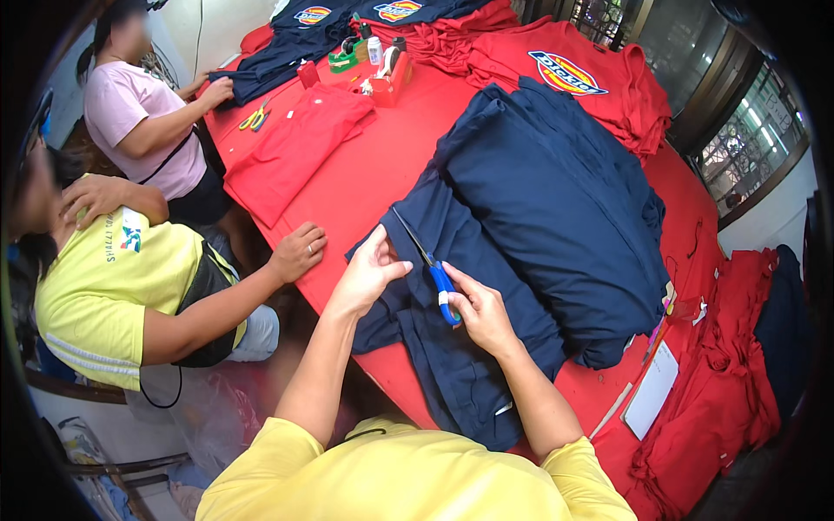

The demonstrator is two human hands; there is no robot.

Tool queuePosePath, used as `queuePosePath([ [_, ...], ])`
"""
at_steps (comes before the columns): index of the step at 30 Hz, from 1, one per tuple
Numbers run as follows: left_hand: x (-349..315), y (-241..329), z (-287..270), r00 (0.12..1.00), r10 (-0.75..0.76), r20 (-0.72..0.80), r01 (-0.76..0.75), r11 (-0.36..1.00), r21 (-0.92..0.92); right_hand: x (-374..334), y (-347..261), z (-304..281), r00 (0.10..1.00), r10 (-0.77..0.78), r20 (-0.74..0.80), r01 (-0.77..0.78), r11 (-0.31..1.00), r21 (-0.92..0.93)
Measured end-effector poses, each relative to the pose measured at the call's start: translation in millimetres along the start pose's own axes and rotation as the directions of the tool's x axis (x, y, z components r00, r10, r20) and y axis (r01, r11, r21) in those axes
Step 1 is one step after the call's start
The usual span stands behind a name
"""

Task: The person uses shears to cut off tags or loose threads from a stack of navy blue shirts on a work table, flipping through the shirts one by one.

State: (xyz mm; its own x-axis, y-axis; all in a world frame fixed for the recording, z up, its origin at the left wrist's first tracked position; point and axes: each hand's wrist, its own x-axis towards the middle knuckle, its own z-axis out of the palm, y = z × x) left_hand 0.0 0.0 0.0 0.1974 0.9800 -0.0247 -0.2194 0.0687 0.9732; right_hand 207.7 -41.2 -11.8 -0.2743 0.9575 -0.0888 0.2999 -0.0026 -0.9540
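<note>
My right hand [479, 314] grips blue-handled scissors [427, 265], blades pointing up-left over a navy garment [452, 347] that lies on the red table [382, 165] and hangs over its near edge. My left hand [369, 271] pinches the edge of that navy garment just left of the blades. A tall stack of folded navy garments [556, 208] sits right behind both hands.
Two people sit at the table's left; the nearer one's hand [298, 250] rests on the table edge. A folded red garment [291, 148], yellow-handled scissors [254, 116], a small red box of supplies [388, 76], red shirt piles [591, 78] and a white pad [651, 391] lie around.
</note>
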Motion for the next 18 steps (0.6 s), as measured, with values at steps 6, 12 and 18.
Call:
queuePosePath([
  [6,7,-10,6,0.990,0.054,-0.131,-0.076,0.983,-0.169,-7,24,7,0.894,-0.437,-0.100,0.392,0.870,-0.299],
  [12,10,-8,-8,0.998,0.058,-0.035,-0.057,0.998,0.036,2,5,9,0.933,-0.345,-0.099,0.315,0.919,-0.237],
  [18,7,-2,-3,0.997,0.041,-0.070,-0.050,0.990,-0.129,-1,9,11,0.899,-0.413,-0.145,0.359,0.885,-0.295],
])
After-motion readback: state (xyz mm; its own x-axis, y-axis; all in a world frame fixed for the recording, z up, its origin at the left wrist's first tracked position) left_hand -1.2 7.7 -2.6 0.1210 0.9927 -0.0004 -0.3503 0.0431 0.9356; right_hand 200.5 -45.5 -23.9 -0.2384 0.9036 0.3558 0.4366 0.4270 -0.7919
